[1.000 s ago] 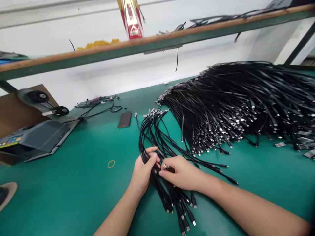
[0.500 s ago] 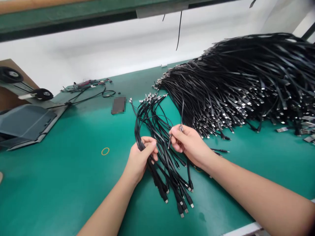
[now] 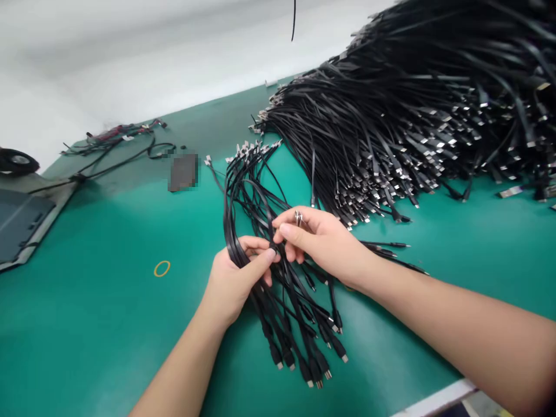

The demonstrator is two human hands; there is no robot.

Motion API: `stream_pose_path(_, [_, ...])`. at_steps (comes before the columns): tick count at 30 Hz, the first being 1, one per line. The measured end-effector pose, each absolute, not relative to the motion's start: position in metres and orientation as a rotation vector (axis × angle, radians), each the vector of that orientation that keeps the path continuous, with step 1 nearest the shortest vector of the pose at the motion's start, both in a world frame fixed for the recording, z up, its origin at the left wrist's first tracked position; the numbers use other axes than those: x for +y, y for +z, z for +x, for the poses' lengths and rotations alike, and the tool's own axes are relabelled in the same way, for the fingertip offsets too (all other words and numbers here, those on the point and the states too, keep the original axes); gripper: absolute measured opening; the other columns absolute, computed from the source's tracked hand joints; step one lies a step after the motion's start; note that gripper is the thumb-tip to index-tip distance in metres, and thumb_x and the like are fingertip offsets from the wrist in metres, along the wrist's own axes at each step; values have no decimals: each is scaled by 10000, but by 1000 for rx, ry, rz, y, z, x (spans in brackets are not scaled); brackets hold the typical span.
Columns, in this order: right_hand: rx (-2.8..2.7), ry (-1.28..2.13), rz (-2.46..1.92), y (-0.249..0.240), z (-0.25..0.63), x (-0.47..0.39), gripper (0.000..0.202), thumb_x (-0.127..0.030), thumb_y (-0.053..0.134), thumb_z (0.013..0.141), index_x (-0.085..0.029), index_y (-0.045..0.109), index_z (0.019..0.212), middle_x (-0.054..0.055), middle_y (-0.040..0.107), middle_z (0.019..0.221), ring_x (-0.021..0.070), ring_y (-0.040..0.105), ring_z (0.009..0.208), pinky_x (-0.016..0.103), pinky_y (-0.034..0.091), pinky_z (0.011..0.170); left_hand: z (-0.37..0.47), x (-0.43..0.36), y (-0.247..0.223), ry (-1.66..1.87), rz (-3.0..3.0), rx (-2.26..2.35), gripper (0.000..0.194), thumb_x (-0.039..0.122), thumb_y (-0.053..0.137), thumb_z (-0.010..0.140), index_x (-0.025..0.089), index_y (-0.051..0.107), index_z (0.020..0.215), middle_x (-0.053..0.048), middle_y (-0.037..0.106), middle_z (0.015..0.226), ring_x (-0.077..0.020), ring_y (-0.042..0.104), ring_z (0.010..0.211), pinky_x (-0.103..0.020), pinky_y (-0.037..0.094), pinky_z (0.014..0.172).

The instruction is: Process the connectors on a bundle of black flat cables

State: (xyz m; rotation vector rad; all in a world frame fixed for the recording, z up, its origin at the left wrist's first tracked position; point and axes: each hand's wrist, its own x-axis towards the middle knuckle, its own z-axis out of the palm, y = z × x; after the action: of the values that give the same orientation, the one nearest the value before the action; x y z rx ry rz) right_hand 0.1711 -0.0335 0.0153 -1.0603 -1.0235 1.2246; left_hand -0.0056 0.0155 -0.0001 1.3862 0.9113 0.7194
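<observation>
My left hand is closed around a bunch of black cables, whose plug ends hang down toward the front of the green table. My right hand, with a ring on one finger, is just to the right, pinching a black cable close to my left fingertips. More loose black cables lie beneath and between both hands. Their silvery connectors fan out beyond my hands.
A large heap of black cables fills the back right of the green table. A yellow rubber band, a dark pad and tangled wires lie left. A grey device stands far left.
My right hand has moved left and now meets my left fingertips at a cable. The view has shifted, bringing the heap closer and taking the overhead shelf out of sight.
</observation>
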Motion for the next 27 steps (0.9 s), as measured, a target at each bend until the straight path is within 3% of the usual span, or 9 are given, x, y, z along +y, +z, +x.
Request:
stream_pose_path(6, [-1151, 1046, -1223, 4, 171, -36, 216, -377, 478, 1000, -205, 579, 916, -41, 542, 680, 86, 500, 538, 201, 416, 508, -4, 14, 1, 757, 1317, 923, 209, 317, 801, 772, 184, 677, 876, -28, 740, 705, -98, 568, 422, -182, 406, 412])
stream_pose_path(9, [-1138, 931, -1275, -3, 169, -38, 226, -385, 414, 1031, -238, 585, 1028, -20, 534, 783, 110, 507, 625, 234, 434, 575, -4, 14, 0, 763, 1287, 906, 202, 312, 791, 782, 195, 667, 890, -15, 728, 677, -98, 572, 419, -173, 410, 411])
stream_pose_path(13, [-1251, 808, -1349, -6, 167, -42, 279, -392, 374, 1050, -260, 563, 1207, 22, 564, 944, 166, 567, 832, 318, 487, 791, -5, 14, 0, 741, 1287, 881, 170, 304, 765, 809, 206, 651, 887, 21, 663, 576, -104, 571, 420, -162, 413, 402])
stream_pose_path(18, [-1459, 581, -1483, -1, 165, -46, 386, -278, 370, 1050, -185, 472, 1410, 101, 530, 1166, 218, 541, 1108, 404, 450, 1024, -5, 12, 5, 695, 1260, 862, 138, 299, 740, 859, 219, 635, 897, 49, 637, 537, -88, 570, 446, -133, 420, 415])
stream_pose_path(22, [-1452, 479, -1544, 0, 165, -46, 460, -198, 359, 1032, -148, 401, 1487, 111, 497, 1130, 207, 553, 1040, 385, 496, 965, -5, 12, 4, 709, 1239, 830, 120, 295, 733, 873, 233, 636, 903, 53, 679, 637, -69, 574, 455, -125, 432, 412])
stream_pose_path(27, [-1384, 566, -1438, 1, 164, -47, 273, -180, 514, 984, -209, 586, 1245, 58, 572, 1054, 172, 596, 931, 316, 524, 854, -5, 13, 5, 722, 1271, 814, 118, 304, 734, 875, 233, 642, 894, 53, 675, 640, -58, 573, 458, -115, 425, 416])
